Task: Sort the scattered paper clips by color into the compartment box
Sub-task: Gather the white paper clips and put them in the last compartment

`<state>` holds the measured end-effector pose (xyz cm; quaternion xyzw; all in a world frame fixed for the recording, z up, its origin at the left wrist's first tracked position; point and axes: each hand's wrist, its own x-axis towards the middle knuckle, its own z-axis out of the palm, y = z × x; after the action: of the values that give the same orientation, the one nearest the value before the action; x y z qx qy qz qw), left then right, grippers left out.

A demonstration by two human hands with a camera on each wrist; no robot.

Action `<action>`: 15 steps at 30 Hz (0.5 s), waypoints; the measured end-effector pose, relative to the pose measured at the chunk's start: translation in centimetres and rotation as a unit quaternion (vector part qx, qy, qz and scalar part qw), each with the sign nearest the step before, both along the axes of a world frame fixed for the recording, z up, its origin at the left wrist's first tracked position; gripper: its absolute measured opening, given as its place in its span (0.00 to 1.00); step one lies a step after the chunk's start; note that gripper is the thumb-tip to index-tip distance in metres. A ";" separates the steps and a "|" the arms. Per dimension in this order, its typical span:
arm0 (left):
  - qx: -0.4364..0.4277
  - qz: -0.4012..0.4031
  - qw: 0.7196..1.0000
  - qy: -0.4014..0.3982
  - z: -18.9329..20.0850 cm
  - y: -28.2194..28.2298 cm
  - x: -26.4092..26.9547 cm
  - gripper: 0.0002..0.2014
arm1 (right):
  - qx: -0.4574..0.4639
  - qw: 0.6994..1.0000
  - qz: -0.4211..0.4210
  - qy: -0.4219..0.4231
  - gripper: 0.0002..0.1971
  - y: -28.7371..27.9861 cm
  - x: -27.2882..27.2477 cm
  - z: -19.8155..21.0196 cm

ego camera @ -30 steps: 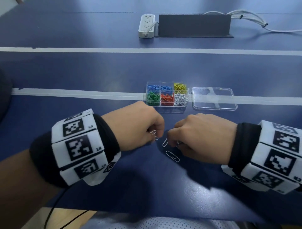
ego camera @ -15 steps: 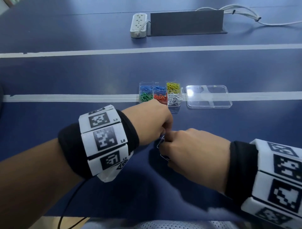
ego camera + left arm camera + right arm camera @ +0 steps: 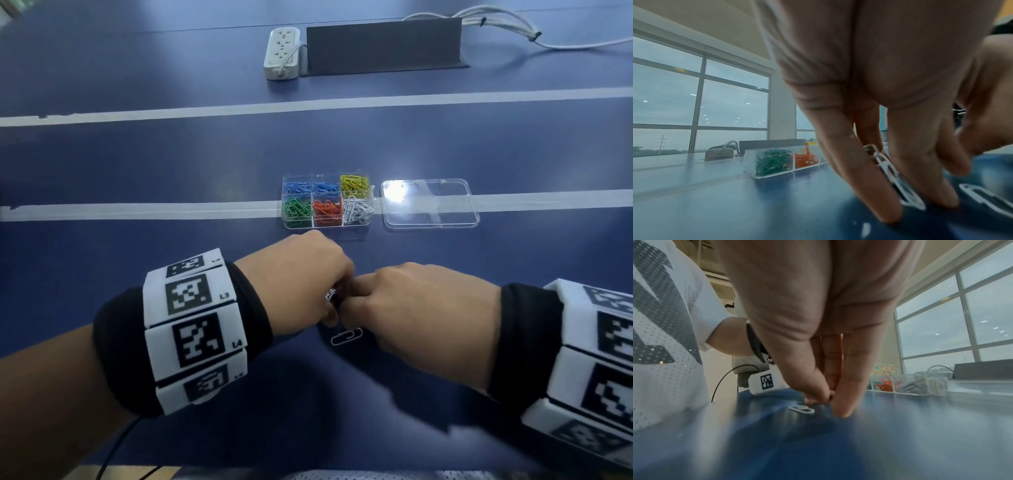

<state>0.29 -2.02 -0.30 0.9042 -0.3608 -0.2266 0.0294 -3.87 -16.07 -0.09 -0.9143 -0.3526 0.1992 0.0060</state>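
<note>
head view: on the left wristband [image 3: 195, 329] the tags read "l3" and "l4". the left hand [image 3: 301, 281] has its grip pinched on white paper clips [image 3: 890, 175], fingertips down on the blue tabletop [image 3: 205, 154]. the right hand [image 3: 421, 308] meets it, fingers curled; whether its grip holds a clip cannot be told. one loose white clip [image 3: 346, 336] lies just near of both hands. the compartment box [image 3: 327, 224] sits farther off, its clear lid [image 3: 430, 202] just right.
</note>
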 end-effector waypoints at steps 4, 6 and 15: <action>-0.004 -0.008 1.000 -0.025 0.0 0.0 0.3 0.08 | 0.012 0.999 0.045 -0.004 0.15 1.4 -0.5 0.2; -0.016 0.004 0.999 -0.033 0.0 0.3 0.6 0.12 | -0.004 0.999 0.052 0.004 0.14 1.7 -0.6 0.0; -0.040 0.012 0.999 -0.017 0.0 0.6 1.5 0.07 | -0.053 0.997 0.055 -0.020 0.11 1.7 0.2 0.3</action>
<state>1.80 -1.39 -0.28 0.9102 -0.3596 -0.1959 0.0617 -3.63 -14.39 0.22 -0.8965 -0.3912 0.1989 -0.0604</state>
